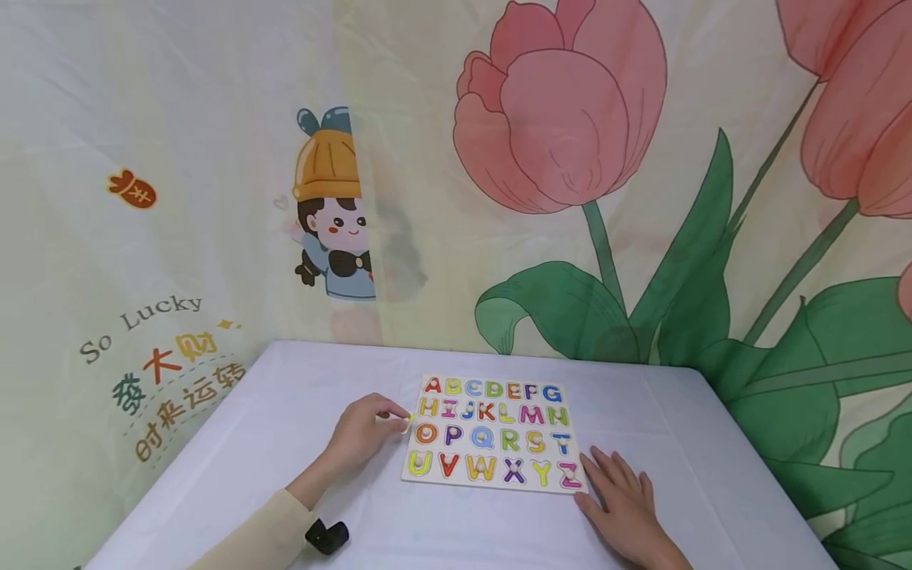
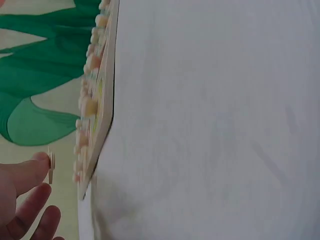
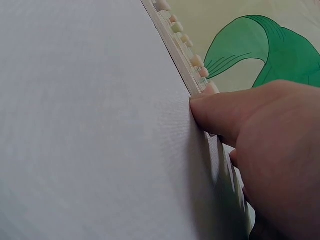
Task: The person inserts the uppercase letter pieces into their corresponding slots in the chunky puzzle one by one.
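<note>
A white alphabet peg puzzle board [image 1: 492, 488] lies flat on the table, with colourful letters A to Z in rows and small knobs on the letters. Just off its left edge, my left hand [image 1: 366, 431] pinches a small yellowish wooden puzzle piece [image 2: 52, 167] between thumb and fingers. Which letter it is cannot be made out. At the lower right corner, near the pink Z [image 1: 570, 475], my right hand [image 1: 621, 507] rests with fingers spread along the board's side. Its thumb [image 3: 215, 110] touches the board's edge.
A white cloth covers the table [image 1: 285, 396]. A small black object [image 1: 328, 537] lies beside the left sleeve [image 1: 267, 530]. Behind the table hangs a printed backdrop [image 1: 420, 158] with tulips and a cartoon figure.
</note>
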Motion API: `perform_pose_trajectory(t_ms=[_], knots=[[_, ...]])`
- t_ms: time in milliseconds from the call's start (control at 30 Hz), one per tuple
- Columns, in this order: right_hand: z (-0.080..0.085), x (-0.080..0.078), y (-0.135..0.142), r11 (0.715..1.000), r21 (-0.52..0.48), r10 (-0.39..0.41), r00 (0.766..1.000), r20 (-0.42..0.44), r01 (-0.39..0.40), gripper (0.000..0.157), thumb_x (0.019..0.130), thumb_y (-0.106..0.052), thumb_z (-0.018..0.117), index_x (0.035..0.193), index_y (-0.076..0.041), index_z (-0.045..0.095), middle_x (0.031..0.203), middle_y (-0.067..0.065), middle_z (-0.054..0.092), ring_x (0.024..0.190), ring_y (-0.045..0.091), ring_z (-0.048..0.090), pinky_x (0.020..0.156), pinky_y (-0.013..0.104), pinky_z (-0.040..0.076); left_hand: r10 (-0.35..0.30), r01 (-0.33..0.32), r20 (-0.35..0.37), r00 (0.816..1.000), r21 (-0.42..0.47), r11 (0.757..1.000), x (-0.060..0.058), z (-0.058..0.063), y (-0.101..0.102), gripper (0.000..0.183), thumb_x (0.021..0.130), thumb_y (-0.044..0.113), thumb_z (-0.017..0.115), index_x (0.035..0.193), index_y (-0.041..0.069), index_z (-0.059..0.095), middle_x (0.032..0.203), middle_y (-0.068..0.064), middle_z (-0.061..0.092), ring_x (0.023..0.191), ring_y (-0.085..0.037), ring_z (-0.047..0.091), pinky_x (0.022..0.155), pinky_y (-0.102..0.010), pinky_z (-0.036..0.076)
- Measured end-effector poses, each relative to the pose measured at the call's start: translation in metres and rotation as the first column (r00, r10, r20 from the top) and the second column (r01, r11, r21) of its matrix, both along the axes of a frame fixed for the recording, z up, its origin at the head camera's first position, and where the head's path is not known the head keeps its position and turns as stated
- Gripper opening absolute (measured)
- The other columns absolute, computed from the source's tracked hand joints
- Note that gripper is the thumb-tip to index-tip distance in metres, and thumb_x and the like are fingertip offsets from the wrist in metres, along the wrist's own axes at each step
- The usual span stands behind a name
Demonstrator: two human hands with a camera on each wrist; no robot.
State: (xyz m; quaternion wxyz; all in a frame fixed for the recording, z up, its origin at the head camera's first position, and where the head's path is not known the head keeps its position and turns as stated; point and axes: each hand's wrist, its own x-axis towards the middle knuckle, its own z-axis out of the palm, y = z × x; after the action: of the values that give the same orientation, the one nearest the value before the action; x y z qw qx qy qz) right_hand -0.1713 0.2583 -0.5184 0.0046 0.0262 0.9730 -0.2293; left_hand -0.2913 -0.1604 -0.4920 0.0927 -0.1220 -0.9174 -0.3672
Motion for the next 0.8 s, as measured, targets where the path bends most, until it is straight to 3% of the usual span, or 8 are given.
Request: perform_pose_trajectory(t_ms=[133,333,567,800], knots=[[0.0,0.0,0.002,1.0,-0.004,0.008,1.0,0.004,-0.008,0.072,0.101,-0.038,0.069,0.16,-0.005,0.044,0.172,0.023,0.027,0.156,0.054,0.007,0.115,0.081,-0.008,-0.022,0.022,0.012,1.0,-0.001,1.0,0.011,0.003,0.028,0.014,0.089,0.021,0.088,0.092,0.033,0.081,0.098,0.015,0.069,0.1,-0.013,0.064,0.093,-0.043,0.05],[-0.001,0.0,0.001,1.0,0.001,0.015,1.0,-0.003,-0.015,0.071,0.101,-0.038,0.069,0.16,-0.005,0.045,0.171,0.023,0.029,0.156,0.055,0.009,0.114,0.082,-0.007,-0.11,0.11,-0.007,0.994,-0.003,0.994,0.025,0.003,0.072,0.008,0.09,0.027,0.087,0.093,0.033,0.081,0.102,0.016,0.066,0.099,-0.012,0.061,0.088,-0.039,0.048],[-0.003,0.0,0.001,1.0,0.001,0.013,1.0,-0.004,-0.013,0.072,0.101,-0.038,0.069,0.16,-0.005,0.045,0.171,0.023,0.028,0.156,0.055,0.008,0.114,0.082,-0.008,-0.171,0.171,-0.054,0.984,-0.013,0.985,0.033,-0.004,0.122,0.006,0.089,0.03,0.087,0.089,0.033,0.082,0.102,0.017,0.067,0.098,-0.011,0.064,0.085,-0.036,0.049],[-0.001,0.0,0.002,1.0,-0.003,0.018,1.0,-0.011,-0.018,0.072,0.101,-0.039,0.069,0.16,-0.005,0.045,0.171,0.022,0.028,0.156,0.055,0.008,0.114,0.082,-0.008,-0.186,0.186,-0.026,0.982,-0.014,0.982,0.039,-0.011,0.161,0.009,0.088,0.032,0.088,0.086,0.037,0.081,0.107,0.017,0.068,0.104,-0.011,0.064,0.091,-0.039,0.05]])
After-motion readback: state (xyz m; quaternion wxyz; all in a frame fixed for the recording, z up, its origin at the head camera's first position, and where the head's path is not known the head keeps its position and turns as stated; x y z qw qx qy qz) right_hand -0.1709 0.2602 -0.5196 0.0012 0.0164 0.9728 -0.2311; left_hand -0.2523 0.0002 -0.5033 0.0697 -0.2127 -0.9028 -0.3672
